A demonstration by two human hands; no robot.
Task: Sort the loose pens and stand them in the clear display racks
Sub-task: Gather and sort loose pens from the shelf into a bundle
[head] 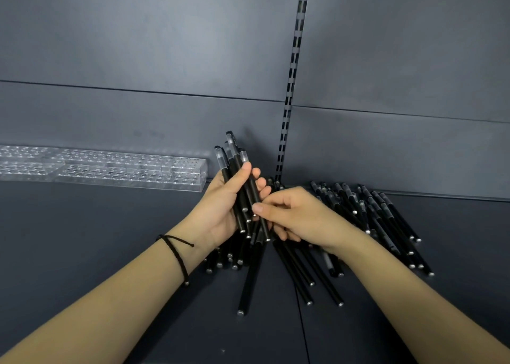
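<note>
The left hand is raised just above the dark grey shelf, its fingers and thumb curled round a bundle of black pens. The pens in the bundle stand nearly upright, tilted a little to the left. Their clear caps are at the top and their small silver end studs at the bottom, near the heel of the hand. The thumb lies across the front of the bundle and the fingertips show behind it on the right. A black cord bracelet circles the left wrist.

The right hand is just beside the left and touches the bundle low down. Its thumb and forefinger pinch the lower end of one pen, and the other fingers are curled under the palm.

The rest of the loose pens lie in a heap on the shelf, spreading from beneath both hands out to the right. Most have their silver ends pointing toward the camera, and a few lie apart at the near edge of the heap. All look like one kind, with a black barrel and a clear cap. Any print on the barrels is too small to read.

The clear racks, long blocks drilled with rows of round holes, lie end to end on the shelf to the left, against the grey back panel. A slotted metal strip runs up the panel behind the hands
</note>
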